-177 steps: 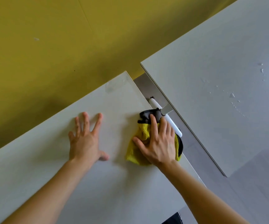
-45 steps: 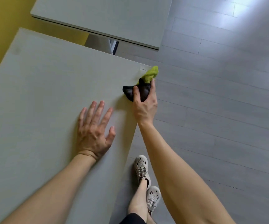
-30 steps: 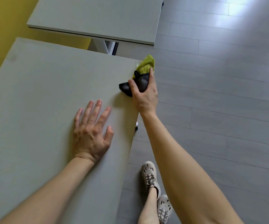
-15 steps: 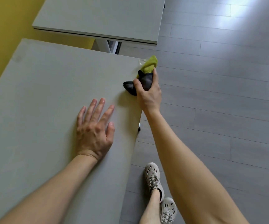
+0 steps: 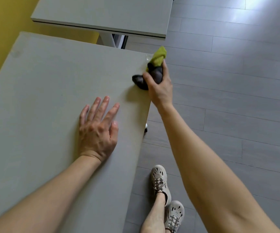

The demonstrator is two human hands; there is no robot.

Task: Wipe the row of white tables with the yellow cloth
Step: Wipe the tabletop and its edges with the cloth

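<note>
Your right hand (image 5: 161,88) is clamped on the yellow cloth (image 5: 159,56), thumb and fingers curled round it. The cloth is bunched into a wad, not flat. A fuzzy yellow-green tip sticks out past your fingertips, and a dark grey-black side fills the grip, with a dark lobe bulging out beside your thumb onto the desk (image 5: 43,98). The wad sits on the desk's edge under that hand, just short of the far corner, and the yellow tip hangs past the corner. Your left hand (image 5: 97,130) lies flat on the desk, fingers straight and spread, holding nothing, well apart from the cloth. The second desk (image 5: 102,14) is beyond both hands, across a gap. The grey floor (image 5: 236,98) and your shoes (image 5: 161,184) are below your right arm. Versus about six seconds ago, the cloth was spread under your right palm by the gap between the desks and is now balled up at the floor-side edge. Versus half a second ago, the grip and spot are much the same, and the left hand is still flat.
</note>
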